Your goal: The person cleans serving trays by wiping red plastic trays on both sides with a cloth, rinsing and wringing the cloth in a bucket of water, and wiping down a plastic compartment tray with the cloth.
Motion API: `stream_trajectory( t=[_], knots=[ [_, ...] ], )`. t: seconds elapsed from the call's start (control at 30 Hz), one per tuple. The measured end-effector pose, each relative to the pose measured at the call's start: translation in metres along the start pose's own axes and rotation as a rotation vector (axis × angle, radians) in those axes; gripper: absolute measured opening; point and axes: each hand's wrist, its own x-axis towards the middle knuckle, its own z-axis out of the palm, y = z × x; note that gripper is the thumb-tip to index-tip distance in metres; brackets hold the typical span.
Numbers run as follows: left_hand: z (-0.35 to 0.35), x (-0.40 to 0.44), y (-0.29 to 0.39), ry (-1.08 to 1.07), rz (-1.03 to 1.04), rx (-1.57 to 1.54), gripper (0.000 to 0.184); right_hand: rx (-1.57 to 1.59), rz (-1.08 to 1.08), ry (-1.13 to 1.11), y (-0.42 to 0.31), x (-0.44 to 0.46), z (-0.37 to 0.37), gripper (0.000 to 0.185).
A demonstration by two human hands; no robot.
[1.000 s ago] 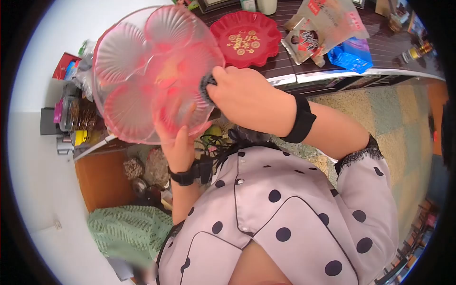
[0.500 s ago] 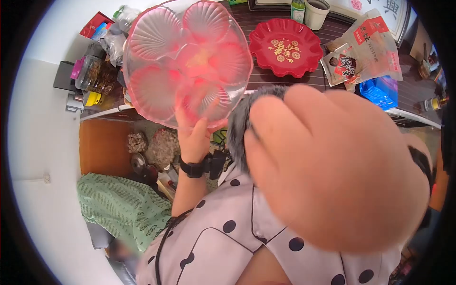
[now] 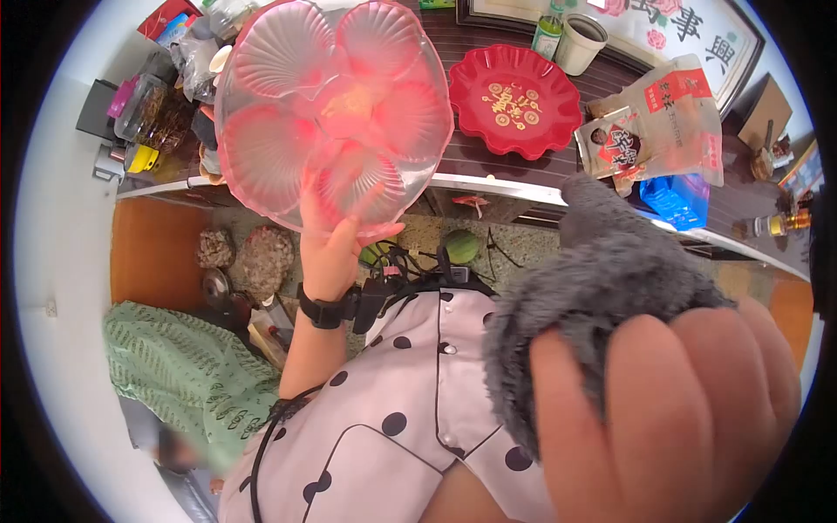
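My left hand (image 3: 331,253) holds up a clear, pink-tinted plastic snack tray (image 3: 277,152) by its near edge. The tray has several shell-shaped compartments and a round middle one, and some of my fingers show through it. Close to the camera, my right hand (image 3: 676,392) is wrapped round a fluffy grey cloth (image 3: 602,270). The cloth is bunched up and apart from the tray. On the table, a red scalloped tray (image 3: 475,100) with gold print lies to the right of the pink one.
A white cup (image 3: 581,48), a green-labelled bottle (image 3: 547,39), food packets (image 3: 676,113) and a blue packet (image 3: 680,200) stand or lie on the dark table (image 3: 488,174). Jars (image 3: 153,122) crowd its left end. At lower left is a green cloth (image 3: 174,366); below the table, a watermelon (image 3: 462,246).
My right hand has moved down and right with the grey cloth, away from the pink tray. The view has shifted slightly, and my left hand still holds the tray.
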Motion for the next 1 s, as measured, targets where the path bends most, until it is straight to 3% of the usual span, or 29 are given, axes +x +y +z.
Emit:
stream_trajectory(
  t=[0.27, 0.3, 0.33, 0.4, 0.5, 0.63, 0.77, 0.9, 1.0],
  knots=[
    [-0.001, 0.006, -0.003, 0.007, 0.037, -0.022, 0.085, -0.13, -0.039, 0.016, 0.008, -0.01, -0.037, 0.028],
    [-0.001, 0.006, -0.002, -0.032, 0.041, -0.027, 0.085, -0.137, 0.019, 0.009, 0.007, -0.008, -0.037, 0.028],
    [-0.005, 0.006, -0.005, -0.03, 0.025, -0.071, 0.085, -0.096, 0.281, -0.024, 0.001, -0.007, -0.026, 0.032],
    [-0.001, 0.005, 0.0, -0.027, 0.017, -0.08, 0.085, 0.083, 0.564, -0.104, 0.004, -0.009, 0.0, 0.04],
    [0.002, 0.007, 0.001, -0.078, 0.018, -0.13, 0.085, 0.326, 0.63, -0.032, 0.033, -0.015, 0.056, 0.046],
    [0.006, 0.007, 0.006, -0.139, -0.011, -0.211, 0.087, 0.346, 0.761, 0.159, 0.055, -0.007, 0.117, 0.05],
    [0.009, 0.006, 0.004, -0.185, -0.009, -0.215, 0.089, 0.207, 0.757, 0.221, 0.06, 0.0, 0.167, 0.043],
    [0.009, 0.006, 0.003, -0.187, 0.003, -0.19, 0.091, 0.223, 0.814, 0.132, 0.041, 0.015, 0.185, 0.044],
    [0.006, 0.005, 0.003, -0.149, -0.014, -0.179, 0.091, 0.44, 0.579, 0.098, 0.027, 0.021, 0.185, 0.042]
  ],
)
